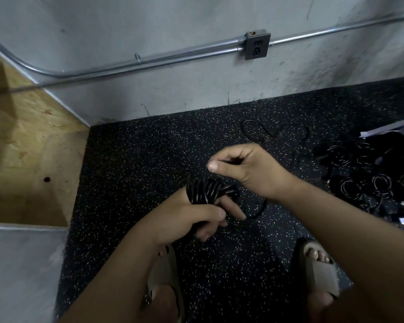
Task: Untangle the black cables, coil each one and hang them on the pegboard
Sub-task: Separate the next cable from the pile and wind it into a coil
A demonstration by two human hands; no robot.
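Gripping coiled cable [208,191] in left hand [191,221], right hand [245,170] pinching it above.

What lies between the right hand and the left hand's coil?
Head view: a black cable strand runs from the right hand down to the coil in the left hand.

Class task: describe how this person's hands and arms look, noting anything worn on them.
The left hand and right hand are bare: no gloves, rings or watch show. The left forearm and right forearm are bare too, no sleeve in view.
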